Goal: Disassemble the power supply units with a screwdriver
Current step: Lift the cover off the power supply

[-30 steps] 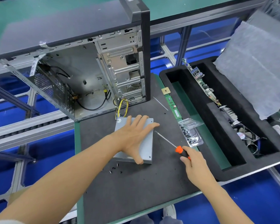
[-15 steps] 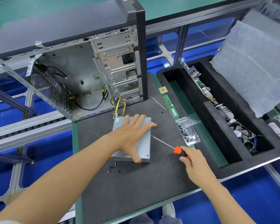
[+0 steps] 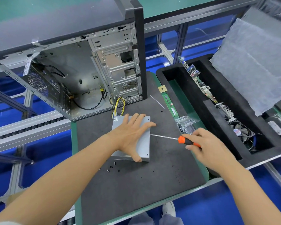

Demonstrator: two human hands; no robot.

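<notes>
Your screwdriver (image 3: 177, 138) tip has reached the power supply unit's (image 3: 144, 142) right edge; right hand (image 3: 206, 145) grips its handle, left hand (image 3: 130, 135) lies flat on the stiff, slippery casing.

1. Bright, even overhead light, barely any hard shadows.
2. Soft glare on the computer case (image 3: 81, 21) top.
3. Wide-angle bending at the edges.
4. Top right corner looks smeared.

left hand (image 3: 131, 135) hides much of psu lid (image 3: 144, 143) | screwdriver (image 3: 182, 140) tip contact unclear
</notes>
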